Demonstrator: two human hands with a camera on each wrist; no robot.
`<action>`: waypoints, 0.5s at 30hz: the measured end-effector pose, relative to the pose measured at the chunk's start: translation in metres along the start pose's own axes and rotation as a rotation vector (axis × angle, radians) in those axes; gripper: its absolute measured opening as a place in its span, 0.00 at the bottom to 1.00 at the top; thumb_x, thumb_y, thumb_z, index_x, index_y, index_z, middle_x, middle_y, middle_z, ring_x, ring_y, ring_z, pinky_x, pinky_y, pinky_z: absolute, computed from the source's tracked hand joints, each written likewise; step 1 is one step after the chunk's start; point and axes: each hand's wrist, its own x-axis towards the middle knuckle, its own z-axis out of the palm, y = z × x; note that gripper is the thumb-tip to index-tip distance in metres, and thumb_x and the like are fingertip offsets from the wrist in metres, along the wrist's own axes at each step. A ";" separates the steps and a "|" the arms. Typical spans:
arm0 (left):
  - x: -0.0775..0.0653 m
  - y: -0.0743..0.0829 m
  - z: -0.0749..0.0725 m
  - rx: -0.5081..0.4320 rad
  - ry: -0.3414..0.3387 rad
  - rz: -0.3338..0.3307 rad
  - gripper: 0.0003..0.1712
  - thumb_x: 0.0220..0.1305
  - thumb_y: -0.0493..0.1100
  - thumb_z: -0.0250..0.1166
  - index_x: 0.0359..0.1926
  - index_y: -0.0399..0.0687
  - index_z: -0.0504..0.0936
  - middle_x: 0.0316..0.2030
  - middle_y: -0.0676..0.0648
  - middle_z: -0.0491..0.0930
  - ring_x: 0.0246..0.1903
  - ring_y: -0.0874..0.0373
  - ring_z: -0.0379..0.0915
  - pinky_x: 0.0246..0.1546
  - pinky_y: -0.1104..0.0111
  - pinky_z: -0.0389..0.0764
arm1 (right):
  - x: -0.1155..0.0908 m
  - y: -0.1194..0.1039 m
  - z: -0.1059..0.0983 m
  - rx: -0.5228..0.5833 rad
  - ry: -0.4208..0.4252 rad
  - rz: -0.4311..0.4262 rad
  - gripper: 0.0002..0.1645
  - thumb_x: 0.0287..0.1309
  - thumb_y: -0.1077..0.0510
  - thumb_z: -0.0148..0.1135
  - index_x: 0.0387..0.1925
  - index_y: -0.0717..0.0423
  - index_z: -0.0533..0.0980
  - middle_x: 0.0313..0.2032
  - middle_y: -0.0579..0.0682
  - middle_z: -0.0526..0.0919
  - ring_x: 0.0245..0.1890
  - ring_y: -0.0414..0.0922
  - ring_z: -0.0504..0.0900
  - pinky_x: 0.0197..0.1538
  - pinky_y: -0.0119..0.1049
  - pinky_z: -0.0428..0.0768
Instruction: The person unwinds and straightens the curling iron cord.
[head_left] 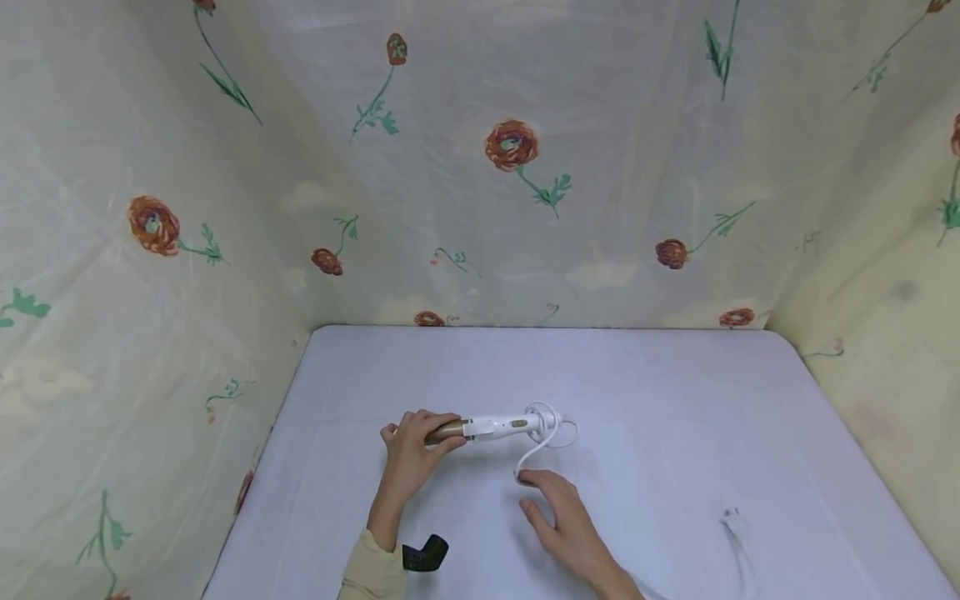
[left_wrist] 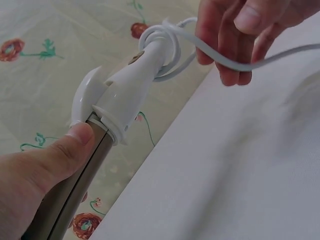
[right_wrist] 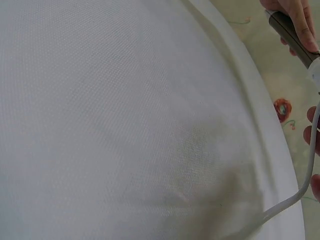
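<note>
Starting from the left, there's a pale cloth (head_left: 600, 167) with red flowers hanging along that side, and it runs round the back and the right side too. Next comes a beige sleeve (head_left: 371, 571) on the left arm, with a small black bent piece (head_left: 426, 554) just beside it; can't tell what that one is.

Above that, the left hand (head_left: 412, 454) has a firm grip, fingers wrapped round the brown barrel of a curling iron (head_left: 498, 427), thumb lying along the barrel near where the white handle begins. So the iron is roughly mid-frame in the head view, over the white surface (head_left: 637, 375), barrel end to the left and handle to the right. The white clip lever (left_wrist: 85, 95) shows nicely in the left wrist view.

At the handle's right end, the white cord (left_wrist: 230, 63) makes loose loops around it, then runs down to the right hand (head_left: 562, 521). That grip is pretty relaxed: thumb well apart from the index finger, fingers slightly bent, cord lying against them rather than squeezed. In the right wrist view only a few fingertips show, right by the cord.

Farther right, a white plug (head_left: 731, 522) lies on the surface, well apart from both hands.
</note>
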 end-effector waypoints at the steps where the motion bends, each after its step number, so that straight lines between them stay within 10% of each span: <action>1: 0.000 0.000 0.000 -0.003 0.000 -0.002 0.21 0.47 0.55 0.72 0.46 0.62 0.84 0.37 0.54 0.83 0.38 0.59 0.69 0.47 0.53 0.50 | 0.000 -0.001 -0.001 0.000 0.002 -0.004 0.20 0.57 0.60 0.64 0.52 0.49 0.75 0.49 0.38 0.80 0.53 0.40 0.77 0.59 0.40 0.66; 15: 0.000 -0.001 0.000 -0.005 -0.008 0.007 0.21 0.48 0.56 0.71 0.45 0.61 0.84 0.36 0.54 0.83 0.37 0.60 0.68 0.47 0.53 0.50 | 0.010 -0.002 -0.020 0.168 0.011 -0.044 0.12 0.59 0.66 0.61 0.43 0.51 0.76 0.38 0.40 0.79 0.38 0.34 0.80 0.42 0.29 0.80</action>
